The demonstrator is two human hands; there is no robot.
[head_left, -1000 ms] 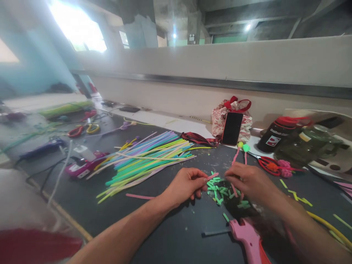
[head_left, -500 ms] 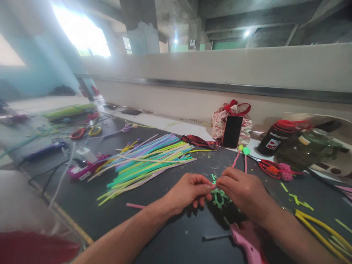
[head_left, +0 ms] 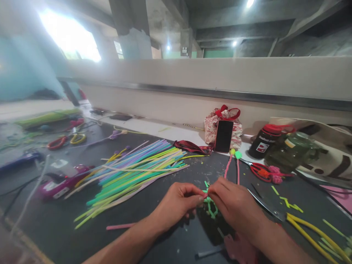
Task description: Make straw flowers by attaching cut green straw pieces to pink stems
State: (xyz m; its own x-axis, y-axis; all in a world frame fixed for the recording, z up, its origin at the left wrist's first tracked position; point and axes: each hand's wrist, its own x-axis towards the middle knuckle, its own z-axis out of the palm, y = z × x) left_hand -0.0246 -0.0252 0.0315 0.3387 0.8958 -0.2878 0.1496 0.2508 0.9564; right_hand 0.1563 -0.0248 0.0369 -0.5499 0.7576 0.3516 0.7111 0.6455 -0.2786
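My left hand (head_left: 176,203) and my right hand (head_left: 236,205) meet fingertip to fingertip over the dark table. Between their pinched fingers is a small pink strip (head_left: 205,195), mostly covered by the fingers. Bits of bent green strip (head_left: 212,209) lie just beneath and behind the fingertips. Below my right hand is a pink glue gun (head_left: 238,247), partly hidden by the wrist, with its nozzle pointing left. One loose pink strip (head_left: 119,227) rests beside my left forearm.
A pile of coloured fuzzy strips (head_left: 137,172) spreads to the left. Yellow-handled scissors (head_left: 308,227) lie at right near yellow-green scraps (head_left: 291,205). Behind stand a phone (head_left: 223,136), a patterned bag (head_left: 210,126), a black bottle (head_left: 264,141) and a green jar (head_left: 288,154). Red-handled scissors (head_left: 258,172) lie before them.
The camera view has shifted, so the table things appear further left and lower. More of the yellow-handled scissors shows. Both hands stay pinched together on the pink strip.
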